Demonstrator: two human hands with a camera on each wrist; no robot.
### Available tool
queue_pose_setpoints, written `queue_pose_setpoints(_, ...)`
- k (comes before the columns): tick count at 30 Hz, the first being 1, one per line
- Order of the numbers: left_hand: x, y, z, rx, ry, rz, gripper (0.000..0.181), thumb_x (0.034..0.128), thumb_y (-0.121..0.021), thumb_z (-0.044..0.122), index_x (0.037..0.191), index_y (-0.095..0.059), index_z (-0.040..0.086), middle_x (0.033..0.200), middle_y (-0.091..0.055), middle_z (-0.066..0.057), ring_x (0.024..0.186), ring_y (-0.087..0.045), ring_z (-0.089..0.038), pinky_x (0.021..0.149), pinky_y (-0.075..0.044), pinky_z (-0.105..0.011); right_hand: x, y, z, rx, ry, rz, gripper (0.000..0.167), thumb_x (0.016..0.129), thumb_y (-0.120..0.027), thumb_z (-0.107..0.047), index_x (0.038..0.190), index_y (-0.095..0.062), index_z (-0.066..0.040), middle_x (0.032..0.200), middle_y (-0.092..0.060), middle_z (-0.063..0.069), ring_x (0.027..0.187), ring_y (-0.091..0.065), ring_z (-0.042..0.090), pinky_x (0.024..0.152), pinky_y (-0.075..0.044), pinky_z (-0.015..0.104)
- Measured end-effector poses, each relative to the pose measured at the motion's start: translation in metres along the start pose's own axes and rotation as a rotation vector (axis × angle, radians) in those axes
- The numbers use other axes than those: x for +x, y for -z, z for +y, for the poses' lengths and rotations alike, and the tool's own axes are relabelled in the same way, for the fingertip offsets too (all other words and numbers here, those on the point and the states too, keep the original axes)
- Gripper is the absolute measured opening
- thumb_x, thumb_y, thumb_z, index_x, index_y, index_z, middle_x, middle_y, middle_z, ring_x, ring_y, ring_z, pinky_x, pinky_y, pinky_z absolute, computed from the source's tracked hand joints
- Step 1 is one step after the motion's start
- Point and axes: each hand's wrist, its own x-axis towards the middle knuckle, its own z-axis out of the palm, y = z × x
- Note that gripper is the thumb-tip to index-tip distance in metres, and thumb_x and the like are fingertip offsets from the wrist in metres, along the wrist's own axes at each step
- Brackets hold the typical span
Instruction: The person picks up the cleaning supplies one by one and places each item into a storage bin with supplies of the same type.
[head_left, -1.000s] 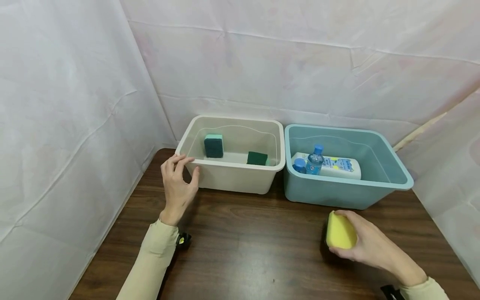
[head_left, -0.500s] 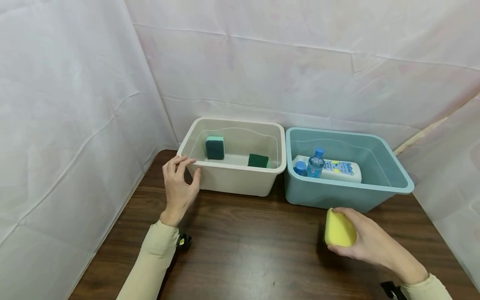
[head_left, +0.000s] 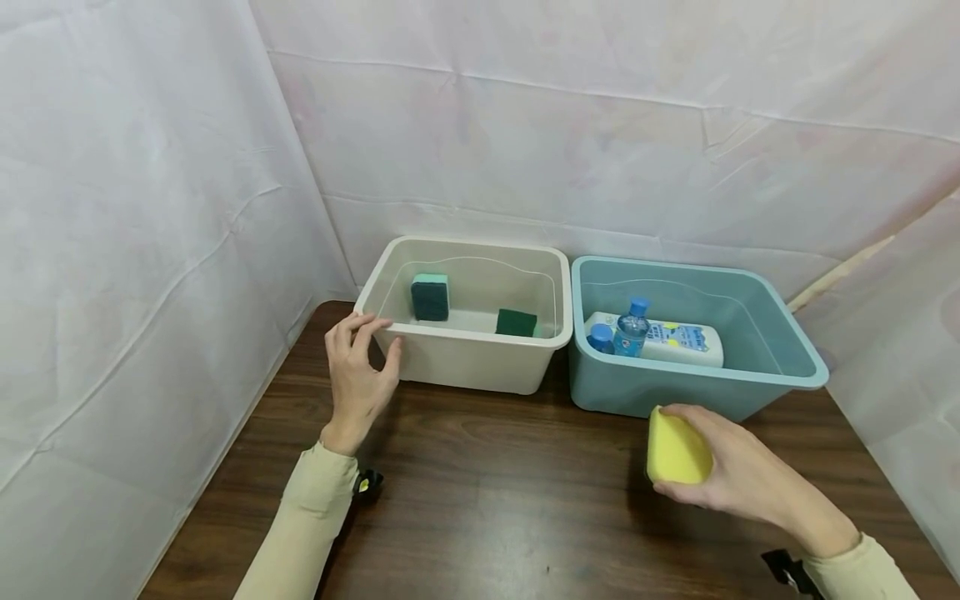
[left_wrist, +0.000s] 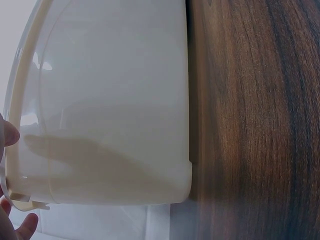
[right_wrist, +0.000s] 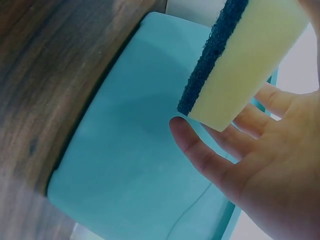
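In the head view, my right hand (head_left: 738, 471) grips a scouring sponge (head_left: 677, 448) by its edges, just in front of the blue bin (head_left: 690, 390). The right wrist view shows the yellow foam of this sponge (right_wrist: 245, 65) and its dark scouring layer, held above the table. At the left, my left hand (head_left: 360, 375) holds the near-left rim of the beige bin (head_left: 468, 360), fingers over the rim and thumb against the front wall. Inside the beige bin, a green sponge (head_left: 430, 297) stands upright at the left, and another sponge (head_left: 516, 322) lies at the right, partly hidden.
The blue bin contains a white bottle (head_left: 686, 342) lying down, a clear bottle with a blue cap (head_left: 632, 329), and another blue-capped bottle (head_left: 601, 337) mostly hidden by the wall. Both bins stand side by side on the brown wooden table (head_left: 480, 483), against a white cloth backdrop (head_left: 525, 150).
The right hand has lifted the yellow sponge slightly and moved it a little toward the bins. My left hand stays at the beige bin's rim. The whole view shifted slightly.
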Motion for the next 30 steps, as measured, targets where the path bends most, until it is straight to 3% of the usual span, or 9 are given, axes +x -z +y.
queue_pose_setpoints(8,-0.001,-0.001,0.000,-0.002,-0.002,0.006,0.030,0.0940,-0.079,0.016,0.122,-0.074,0.006,0.136,-0.059,-0.024,0.140,-0.045,-0.047,0.117,-0.037,-0.064,0.005,0.009,-0.005,-0.006,-0.019,-0.031,0.090,0.071,-0.095,-0.061,0.141,-0.060,-0.015,0.120,-0.068,-0.001,0.089,-0.056,0.007,0.066,-0.049,0.023)
queue_pose_setpoints(30,0.001,-0.001,-0.001,-0.005,-0.006,0.007,0.029,0.0948,-0.078,0.016,0.121,-0.074,0.006,0.136,-0.059,-0.025,0.139,-0.045,-0.048,0.117,-0.036,-0.063,0.020,0.029,-0.016,-0.035,0.033,0.001,0.088,0.072,-0.094,-0.060,0.142,-0.060,-0.018,0.116,-0.069,-0.001,0.087,-0.057,0.009,0.063,-0.049,0.023)
